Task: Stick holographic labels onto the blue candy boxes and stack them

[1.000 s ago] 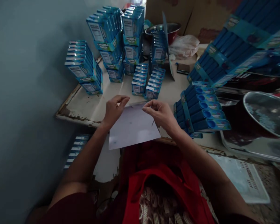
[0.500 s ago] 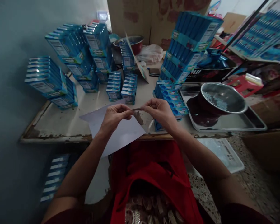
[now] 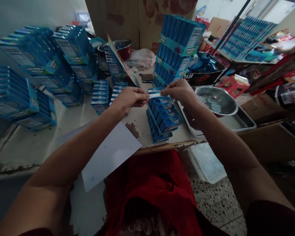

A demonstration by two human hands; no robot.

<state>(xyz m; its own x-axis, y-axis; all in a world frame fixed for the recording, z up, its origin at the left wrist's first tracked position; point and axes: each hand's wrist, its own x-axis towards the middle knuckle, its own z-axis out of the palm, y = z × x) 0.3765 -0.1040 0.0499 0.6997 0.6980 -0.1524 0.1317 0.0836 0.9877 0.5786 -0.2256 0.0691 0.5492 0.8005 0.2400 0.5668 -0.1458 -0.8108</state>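
Note:
A narrow white strip (image 3: 154,95) is stretched level between my two hands. My left hand (image 3: 132,99) pinches its left end, and my right hand (image 3: 181,90) pinches the other. Directly below and behind the strip stands a row of blue candy boxes (image 3: 170,122) with round blue circles on their tops, set in a blue display carton. Whether the strip touches them I cannot tell. Beneath my left forearm, a white sheet of paper (image 3: 110,152) lies partly over the table's front edge. Part of that sheet is hidden by the arm.
Stacks of blue cartons (image 3: 45,80) fill the table's left side. Another tall stack (image 3: 179,49) rises behind the row. At right, a steel bowl (image 3: 229,109) with pale blue pieces sits on a metal tray (image 3: 247,126). A card sheet (image 3: 124,62) leans at the back.
Both hands have moved right and up relative to the table, over the row of blue boxes. The strip now shows its flat white side. My view has turned to the right.

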